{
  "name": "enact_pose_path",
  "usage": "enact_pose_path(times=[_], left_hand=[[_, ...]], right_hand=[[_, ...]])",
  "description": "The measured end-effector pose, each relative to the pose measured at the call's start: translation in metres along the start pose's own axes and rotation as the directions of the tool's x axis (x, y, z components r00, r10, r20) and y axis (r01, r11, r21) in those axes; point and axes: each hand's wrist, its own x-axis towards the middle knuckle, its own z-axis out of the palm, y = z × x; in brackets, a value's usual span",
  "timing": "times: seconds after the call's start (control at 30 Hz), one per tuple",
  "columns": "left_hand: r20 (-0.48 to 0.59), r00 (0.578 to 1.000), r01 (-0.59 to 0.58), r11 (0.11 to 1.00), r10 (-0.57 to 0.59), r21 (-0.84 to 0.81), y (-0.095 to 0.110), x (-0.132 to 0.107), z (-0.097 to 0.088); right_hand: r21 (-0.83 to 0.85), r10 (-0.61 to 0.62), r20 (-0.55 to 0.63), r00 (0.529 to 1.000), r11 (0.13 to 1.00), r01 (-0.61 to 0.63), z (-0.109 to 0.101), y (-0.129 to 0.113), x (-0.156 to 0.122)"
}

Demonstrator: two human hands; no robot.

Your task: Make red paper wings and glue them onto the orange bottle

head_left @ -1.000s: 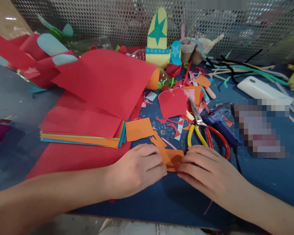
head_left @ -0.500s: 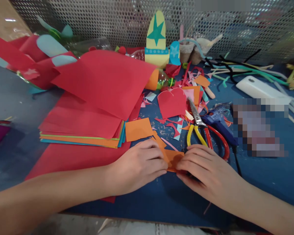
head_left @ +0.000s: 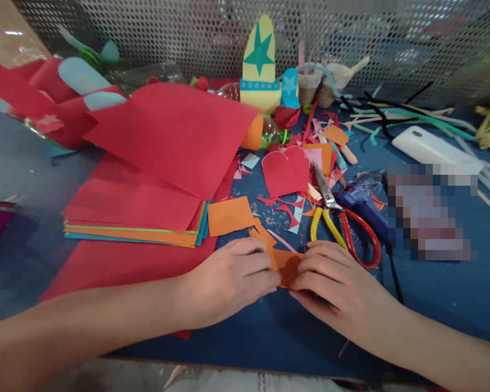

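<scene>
A small orange paper piece (head_left: 285, 265) lies on the blue table (head_left: 433, 294) near its front edge. My left hand (head_left: 228, 280) pinches its left side with curled fingers. My right hand (head_left: 337, 286) presses and grips its right side, fingers closed over the paper's edge. Both hands rest on the tabletop with the paper between them. Another orange square (head_left: 230, 215) lies just beyond my left hand. Scissors (head_left: 337, 220) with one yellow and one red handle lie right behind my right hand.
A stack of coloured paper sheets (head_left: 134, 212) with red on top fills the left. A red cut-out shape (head_left: 286, 170), paper scraps, a blue glue gun (head_left: 365, 204), a white phone (head_left: 430, 148), pipe cleaners and a yellow paper rocket (head_left: 261, 68) lie further back before a perforated metal wall.
My hands have closed in slightly on the orange paper; my right hand's fingers have slid a little left over it. Nothing else has moved.
</scene>
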Motion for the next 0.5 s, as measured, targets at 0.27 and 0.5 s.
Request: enact_pose_path(times=[0.27,0.5], left_hand=[[0.033,0.999,-0.037,0.999,0.037,-0.023,-0.0049,-0.0007,0.0018],[0.021,0.999,0.049,0.997,-0.048,-0.058,0.0017,0.0020,-0.0016]], right_hand=[[-0.202,-0.071,-0.007,0.997,0.977,0.068,-0.0056,-0.0032,-0.0025],[-0.174,-0.028,-0.014,1.000,0.984,0.025,-0.0056,-0.0034,0.0010]])
